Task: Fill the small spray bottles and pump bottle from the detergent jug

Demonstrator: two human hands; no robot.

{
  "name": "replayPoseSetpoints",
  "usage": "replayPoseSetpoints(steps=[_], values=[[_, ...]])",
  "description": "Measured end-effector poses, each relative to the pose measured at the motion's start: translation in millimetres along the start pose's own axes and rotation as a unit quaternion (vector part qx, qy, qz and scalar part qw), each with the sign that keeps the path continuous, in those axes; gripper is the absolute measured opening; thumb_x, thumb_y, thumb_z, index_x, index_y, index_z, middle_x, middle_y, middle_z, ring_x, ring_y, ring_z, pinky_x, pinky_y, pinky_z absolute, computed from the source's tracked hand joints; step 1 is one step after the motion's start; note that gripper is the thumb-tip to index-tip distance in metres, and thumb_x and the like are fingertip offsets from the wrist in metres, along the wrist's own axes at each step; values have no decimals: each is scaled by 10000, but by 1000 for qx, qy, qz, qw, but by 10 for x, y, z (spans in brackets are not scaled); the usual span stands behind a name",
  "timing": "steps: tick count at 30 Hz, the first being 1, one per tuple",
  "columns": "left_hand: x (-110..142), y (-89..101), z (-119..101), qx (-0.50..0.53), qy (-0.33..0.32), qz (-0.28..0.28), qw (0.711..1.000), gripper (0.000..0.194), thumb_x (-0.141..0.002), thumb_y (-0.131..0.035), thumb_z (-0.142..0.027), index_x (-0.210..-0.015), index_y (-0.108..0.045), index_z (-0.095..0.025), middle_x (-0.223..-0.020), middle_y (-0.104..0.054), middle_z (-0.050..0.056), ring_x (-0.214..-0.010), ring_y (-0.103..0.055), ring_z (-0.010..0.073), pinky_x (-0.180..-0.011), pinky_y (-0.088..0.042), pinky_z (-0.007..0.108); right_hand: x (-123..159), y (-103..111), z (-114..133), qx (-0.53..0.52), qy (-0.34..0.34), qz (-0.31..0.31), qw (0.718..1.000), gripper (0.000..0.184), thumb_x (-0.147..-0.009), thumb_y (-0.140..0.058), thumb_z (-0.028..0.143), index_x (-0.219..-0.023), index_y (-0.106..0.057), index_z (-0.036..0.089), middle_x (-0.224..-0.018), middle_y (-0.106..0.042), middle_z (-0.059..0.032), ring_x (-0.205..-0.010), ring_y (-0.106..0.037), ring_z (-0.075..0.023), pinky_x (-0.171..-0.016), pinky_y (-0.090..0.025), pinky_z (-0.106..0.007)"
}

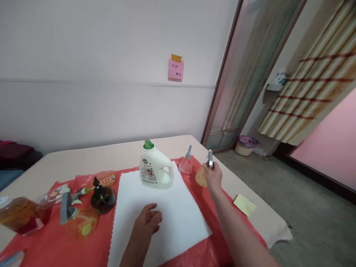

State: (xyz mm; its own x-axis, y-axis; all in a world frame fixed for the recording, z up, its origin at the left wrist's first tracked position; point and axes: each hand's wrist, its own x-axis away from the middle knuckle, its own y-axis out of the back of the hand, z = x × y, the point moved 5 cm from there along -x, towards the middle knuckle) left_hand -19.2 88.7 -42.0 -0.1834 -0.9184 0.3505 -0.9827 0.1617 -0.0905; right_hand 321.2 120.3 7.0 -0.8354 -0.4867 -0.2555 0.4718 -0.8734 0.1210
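At the right side of the table, my right hand [213, 175] is closed around the neck of an amber see-through spray bottle [200, 177] with a grey head. The bottle stands on the red sheet; my fingers partly hide its top. A pinkish clear bottle [185, 165] with a grey head is just left of it. My left hand [148, 220] hovers over the white cloth [164, 233], fingers loosely bent and apart, with nothing in them. Beyond it, a pale detergent jug [155, 170] with a handle stands upright, a green piece [148, 144] showing at its mouth.
On the red sheet [55, 248] at left are a dark green pump bottle [102, 198], an amber bottle [83, 222] with a grey head, and a large jar of amber liquid [22, 215]. A yellow note [244, 205] lies near the right edge. A pink note [176, 69] hangs on the wall.
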Motion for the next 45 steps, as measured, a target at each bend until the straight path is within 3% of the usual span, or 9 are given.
replayPoseSetpoints(steps=[9, 14, 18, 21, 26, 31, 35, 39, 45], values=[[-70, 33, 113, -98, -27, 24, 994, 559, -657, -729, -525, -1076, -658, -163, -990, -658, 101, -829, -616, 219, -762, -481, 331, -686, -531, -647, 73, -48, 46, 995, 358, -934, -604, 378, -1221, -580, 167, -1219, -604, -87, -1041, -618, -216, -882, -543, -434], [-16, 31, 9, -104, -36, 40, 993, 448, -709, -722, -458, -1057, -680, -179, -978, -653, 100, -854, -620, 234, -773, -473, 328, -697, -476, -617, 80, -71, 93, 990, 358, -931, -610, 373, -1222, -582, 168, -1232, -600, -88, -1058, -613, -221, -896, -538, -442], [65, -4, -65, -111, -48, 65, 991, 376, -744, -693, -404, -1048, -680, -183, -987, -655, 101, -883, -622, 242, -806, -471, 334, -335, -141, -439, 71, -93, 60, 991, 468, -909, -630, 362, -1327, -513, 186, -1362, -523, -115, -1198, -546, -277, -990, -477, -519], [133, -27, -106, -138, -66, 59, 987, 333, -747, -670, -370, -1023, -680, -184, -961, -649, 86, -859, -616, 229, -800, -468, 329, 221, -35, -260, 35, -90, 102, 990, 677, -791, -685, 358, -1389, -457, 140, -1419, -485, -197, -1280, -497, -339, -1064, -415, -481], [181, 27, -194, -161, -79, 52, 982, 406, -727, -672, -395, -1069, -676, -174, -998, -664, 97, -876, -609, 234, -801, -467, 339, 1192, -231, 243, -22, -75, 260, 963, 734, -633, -759, 483, -1287, -558, 216, -1419, -530, -138, -1279, -520, -343, -1036, -444, -450], [214, 265, -325, -190, -98, 4, 977, 381, -764, -627, -386, -1077, -660, -171, -1010, -667, 103, -914, -616, 250, -821, -478, 356, 1838, -536, 589, -68, -49, 379, 921, 697, -674, -747, 531, -1284, -554, 255, -1433, -525, -119, -1236, -566, -306, -1036, -451, -463], [111, 617, -433, -213, -162, -127, 955, 407, -802, -595, -336, -1165, -619, -153, -1190, -625, 152, -1099, -593, 287, -953, -453, 391, 2025, -652, 364, -79, -124, 386, 911, 710, -577, -787, 549, -1184, -598, 232, -1351, -591, -148, -1128, -636, -324, -992, -487, -479], [-90, 999, -542, -283, -216, -299, 886, 470, -841, -563, -290, -1287, -568, -140, -1520, -346, 191, -1441, -303, 321, -1162, -273, 426, 2049, -673, 210, -78, -188, 398, 894, 673, -494, -806, 523, -1066, -628, 217, -1249, -657, -154, -1021, -679, -318, -940, -515, -462], [-489, 1286, -552, -308, -155, -343, 874, 511, -819, -605, -230, -1328, -587, -201, -1635, -140, 120, -1512, -110, 357, -1199, -206, 461, 1990, -600, 265, -67, -190, 427, 882, 617, -543, -760, 545, -1058, -654, 223, -1048, -731, -100, -948, -679, -286, -818, -518, -379]])
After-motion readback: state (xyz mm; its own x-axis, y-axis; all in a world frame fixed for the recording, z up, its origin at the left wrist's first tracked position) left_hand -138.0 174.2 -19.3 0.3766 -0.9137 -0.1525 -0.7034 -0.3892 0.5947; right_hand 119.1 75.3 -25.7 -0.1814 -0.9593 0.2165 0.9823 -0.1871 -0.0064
